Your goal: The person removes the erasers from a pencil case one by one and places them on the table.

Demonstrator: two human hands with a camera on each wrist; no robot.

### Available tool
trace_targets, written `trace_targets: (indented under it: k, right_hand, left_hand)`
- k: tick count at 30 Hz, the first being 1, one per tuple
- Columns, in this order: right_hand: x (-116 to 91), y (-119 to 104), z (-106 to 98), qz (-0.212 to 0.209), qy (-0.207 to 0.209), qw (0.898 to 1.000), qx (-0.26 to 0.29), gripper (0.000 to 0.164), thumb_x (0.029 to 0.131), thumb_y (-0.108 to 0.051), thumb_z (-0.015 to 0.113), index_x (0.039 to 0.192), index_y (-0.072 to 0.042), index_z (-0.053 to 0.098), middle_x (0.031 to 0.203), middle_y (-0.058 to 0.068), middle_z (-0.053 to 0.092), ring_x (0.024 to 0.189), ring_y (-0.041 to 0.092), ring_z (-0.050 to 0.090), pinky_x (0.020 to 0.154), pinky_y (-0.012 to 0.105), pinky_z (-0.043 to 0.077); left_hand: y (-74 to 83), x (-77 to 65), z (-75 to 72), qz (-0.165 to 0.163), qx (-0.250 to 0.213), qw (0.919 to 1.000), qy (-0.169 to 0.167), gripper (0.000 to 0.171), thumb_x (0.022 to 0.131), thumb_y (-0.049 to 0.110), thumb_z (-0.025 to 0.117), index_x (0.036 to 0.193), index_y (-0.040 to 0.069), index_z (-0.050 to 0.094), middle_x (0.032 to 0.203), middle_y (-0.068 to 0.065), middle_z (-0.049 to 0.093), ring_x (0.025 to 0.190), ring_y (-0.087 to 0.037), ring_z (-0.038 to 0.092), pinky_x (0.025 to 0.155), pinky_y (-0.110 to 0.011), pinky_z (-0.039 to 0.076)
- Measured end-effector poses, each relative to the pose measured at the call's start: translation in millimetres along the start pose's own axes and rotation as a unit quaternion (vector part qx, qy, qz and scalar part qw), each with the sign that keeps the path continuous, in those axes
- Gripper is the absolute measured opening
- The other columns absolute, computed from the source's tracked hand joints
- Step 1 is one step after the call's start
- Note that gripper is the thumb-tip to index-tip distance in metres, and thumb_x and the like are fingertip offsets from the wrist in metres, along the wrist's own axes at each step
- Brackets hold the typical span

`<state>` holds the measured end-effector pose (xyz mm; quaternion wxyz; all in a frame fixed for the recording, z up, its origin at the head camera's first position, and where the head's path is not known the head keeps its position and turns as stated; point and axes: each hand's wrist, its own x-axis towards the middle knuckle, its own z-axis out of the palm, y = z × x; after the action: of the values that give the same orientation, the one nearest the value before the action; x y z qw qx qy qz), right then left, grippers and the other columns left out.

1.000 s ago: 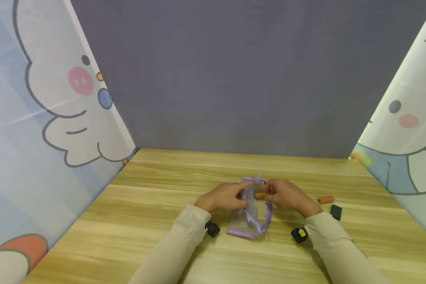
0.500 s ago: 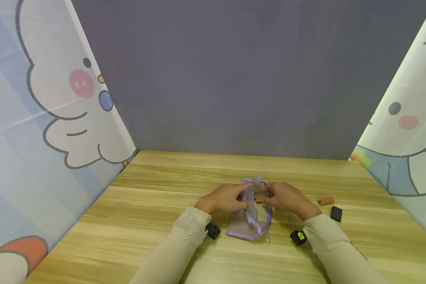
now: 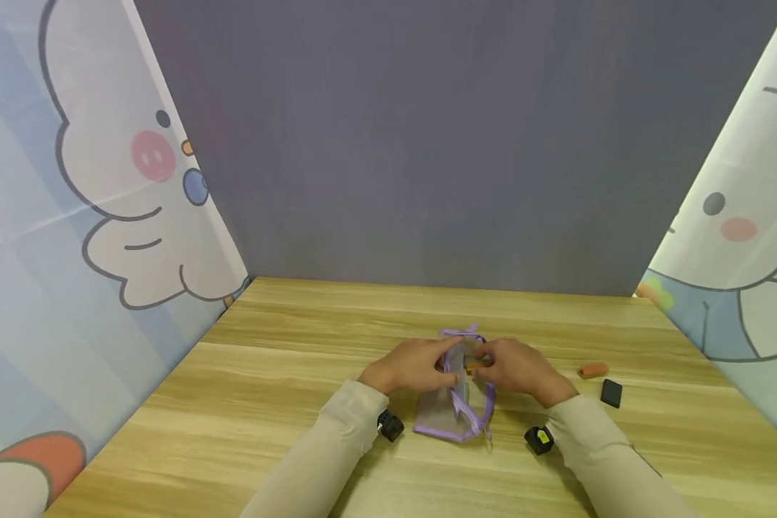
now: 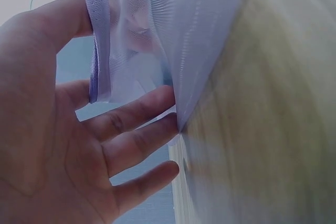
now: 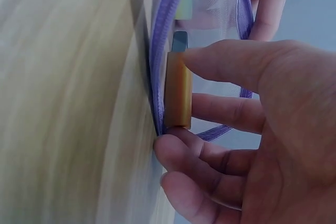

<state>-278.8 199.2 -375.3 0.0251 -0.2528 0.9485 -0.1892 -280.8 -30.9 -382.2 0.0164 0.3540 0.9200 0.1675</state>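
A translucent mesh pouch with purple zipper trim (image 3: 437, 410) lies on the table with its mouth gaping. My left hand (image 3: 417, 365) holds the pouch's near-left rim; in the left wrist view, thumb and index finger lie on either side of the purple edge (image 4: 100, 35), while the other fingers extend along the mesh. At the pouch mouth, my right hand (image 3: 518, 367) pinches a small orange block with a dark grey end (image 5: 178, 90). Its thumb rests on the block's top, and fingers curl behind and below. A pale green-yellow item (image 5: 184, 3) shows inside the pouch.
Right of the right hand, an orange cylinder (image 3: 593, 370) and a small black flat case (image 3: 611, 393) lie on the wooden table (image 3: 265, 388). A dark grey panel (image 3: 388, 144) stands along the back, with printed cloth (image 3: 103, 180) at the side.
My right hand has drawn slightly nearer with the orange block, which has tipped from lying crosswise in view to sitting lower in the pouch mouth. The left hand keeps its hold on the rim.
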Motion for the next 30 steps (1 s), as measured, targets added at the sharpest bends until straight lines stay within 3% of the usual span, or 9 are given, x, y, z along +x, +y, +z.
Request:
trace_targets:
  k: [10,14,18,27,30]
  right_hand:
    - [-1.3,1.5,1.6,0.009,0.01,1.0,-0.013,0.024,0.086,-0.028,0.077,0.102,-0.011,0.072,0.088,-0.002,0.069,0.069,0.01,0.058,0.062,0.035,0.05]
    - [-2.2,1.9,1.9,0.008,0.015,1.0,-0.008,0.021,0.086,-0.03,0.077,0.098,-0.013,0.07,0.081,-0.004,0.065,0.064,0.011,0.054,0.058,0.034,0.046]
    - [-2.7,1.7,1.7,0.004,0.019,1.0,-0.001,0.02,0.088,-0.032,0.075,0.091,-0.014,0.066,0.075,-0.005,0.059,0.06,0.011,0.051,0.054,0.032,0.043]
    - [-1.5,-3.9,-0.4,0.009,0.019,1.0,0.0,0.024,0.089,-0.035,0.075,0.089,-0.014,0.063,0.074,-0.004,0.056,0.061,0.012,0.049,0.054,0.032,0.041]
    - [-1.7,-5.3,-0.5,0.016,0.014,1.0,-0.002,0.024,0.088,-0.035,0.075,0.092,-0.014,0.065,0.076,-0.004,0.057,0.062,0.013,0.05,0.054,0.032,0.042]
  left_hand:
    - [4.3,2.1,-1.9,-0.008,0.005,0.9999,-0.012,0.084,0.086,0.049,0.072,0.156,0.019,0.038,0.095,0.01,0.062,0.081,-0.006,0.056,0.072,-0.024,0.046]
    - [4.5,0.9,-1.5,-0.014,0.007,0.9996,-0.021,0.092,0.084,0.057,0.073,0.158,0.02,0.033,0.119,0.007,0.065,0.099,-0.007,0.06,0.086,-0.027,0.048]
    - [4.1,0.0,-2.1,-0.015,0.007,0.9995,-0.029,0.099,0.083,0.062,0.073,0.16,0.021,0.028,0.143,0.002,0.055,0.118,-0.011,0.057,0.099,-0.03,0.045]
    - [0.2,-0.2,-4.5,0.0,0.011,0.9998,-0.018,0.099,0.078,0.059,0.079,0.155,0.013,0.037,0.13,0.0,0.063,0.109,-0.01,0.06,0.095,-0.028,0.047]
    - [-0.2,-0.8,-4.2,-0.004,0.009,0.9997,-0.02,0.101,0.079,0.06,0.079,0.157,0.012,0.035,0.133,-0.001,0.062,0.112,-0.011,0.06,0.097,-0.028,0.046]
